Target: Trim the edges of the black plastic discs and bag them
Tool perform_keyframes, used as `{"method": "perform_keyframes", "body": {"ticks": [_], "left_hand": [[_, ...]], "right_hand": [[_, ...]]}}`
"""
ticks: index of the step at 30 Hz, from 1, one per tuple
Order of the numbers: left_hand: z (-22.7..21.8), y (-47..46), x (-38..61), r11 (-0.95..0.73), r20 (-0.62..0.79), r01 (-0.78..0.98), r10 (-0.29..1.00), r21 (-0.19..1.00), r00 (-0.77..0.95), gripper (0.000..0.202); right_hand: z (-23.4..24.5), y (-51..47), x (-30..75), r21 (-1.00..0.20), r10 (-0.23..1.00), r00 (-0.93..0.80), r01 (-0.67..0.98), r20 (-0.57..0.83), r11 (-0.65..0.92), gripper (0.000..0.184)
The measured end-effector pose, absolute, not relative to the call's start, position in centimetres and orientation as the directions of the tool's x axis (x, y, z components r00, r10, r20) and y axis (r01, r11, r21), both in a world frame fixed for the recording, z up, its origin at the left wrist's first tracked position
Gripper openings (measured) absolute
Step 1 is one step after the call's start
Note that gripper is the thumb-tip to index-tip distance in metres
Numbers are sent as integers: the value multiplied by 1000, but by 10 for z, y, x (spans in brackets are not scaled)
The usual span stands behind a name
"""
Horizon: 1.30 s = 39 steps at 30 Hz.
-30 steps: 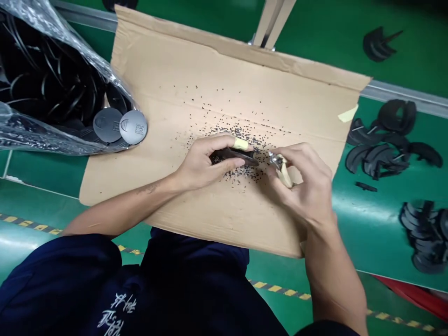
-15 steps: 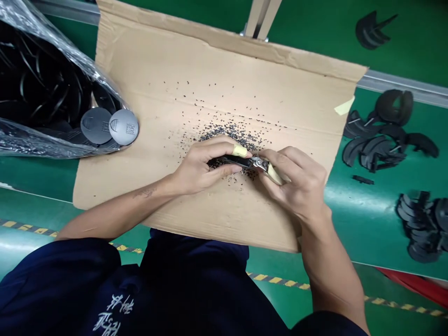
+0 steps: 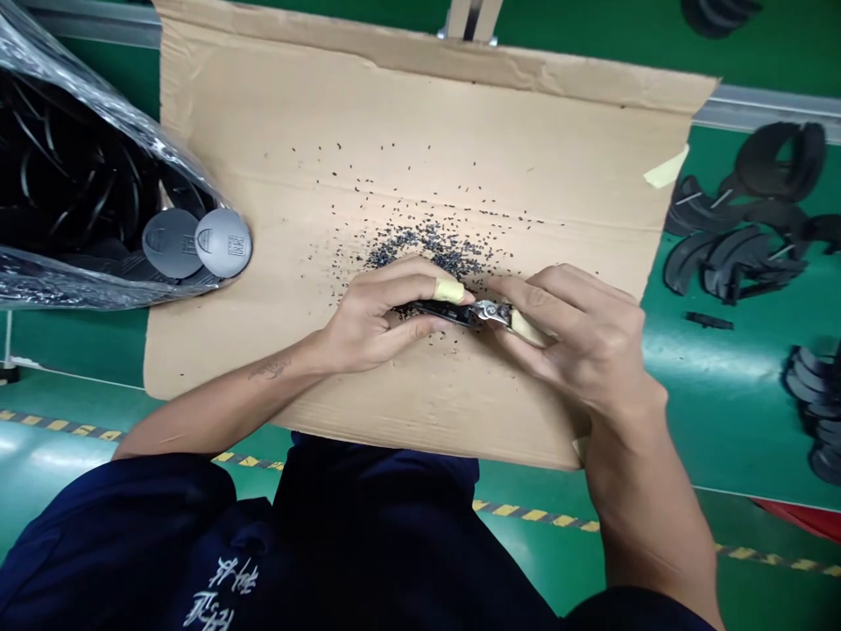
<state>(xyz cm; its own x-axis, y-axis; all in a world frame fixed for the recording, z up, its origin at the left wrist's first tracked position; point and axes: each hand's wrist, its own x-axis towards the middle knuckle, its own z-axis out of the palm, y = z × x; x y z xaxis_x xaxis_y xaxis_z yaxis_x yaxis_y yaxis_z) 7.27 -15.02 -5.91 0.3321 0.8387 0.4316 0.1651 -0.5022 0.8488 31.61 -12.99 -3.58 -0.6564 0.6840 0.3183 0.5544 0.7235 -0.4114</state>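
Observation:
Between the thumb and taped index finger of my left hand point(image 3: 378, 315) is a dark plastic part point(image 3: 450, 311), pinched edge-on. My right hand point(image 3: 578, 337) is closed around a pair of cutting pliers point(image 3: 491, 311); the metal jaws touch the right end of the part. The pliers' handles are mostly hidden in the palm, with a pale yellow wrap by the fingers. Beneath and beyond both hands, many tiny black plastic bits point(image 3: 424, 245) lie scattered over a cardboard sheet point(image 3: 276, 114).
On the left, a clear plastic bag point(image 3: 118, 294) lies open, full of black parts, with two round grey discs point(image 3: 223, 243) at its mouth. Curved black pieces point(image 3: 742, 254) are heaped on the green table right of the cardboard. More black parts point(image 3: 818, 403) lie further right.
The view has shifted a little, so the heaps at the right sit further toward the edge. My right hand with the pliers appears slightly further right; both hands keep their hold.

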Motion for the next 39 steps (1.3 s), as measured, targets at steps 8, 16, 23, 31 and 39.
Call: {"method": "perform_keyframes", "body": {"ticks": [8,16,23,31,39], "left_hand": [[-61,-152,78,-491,438,120,845,863,307,20],[-58,-151,76,-513,457,229,852,827,255,19],[-61,-152,77,-578,486,503,815,643,316,14],[-56,-156,75,-493,517,416,854,765,61,26],[-58,-153,76,-588,546,391,807,708,225,17]], "right_hand": [[-39,-133,316,-314,705,-620,632,345,709,20],[-44,-129,313,-212,684,-551,684,477,698,11],[-48,-129,305,-43,685,-605,736,405,675,14],[-41,-132,301,-587,820,-424,574,384,571,23],[-40,-138,292,-681,789,-413,408,456,608,12]]}}
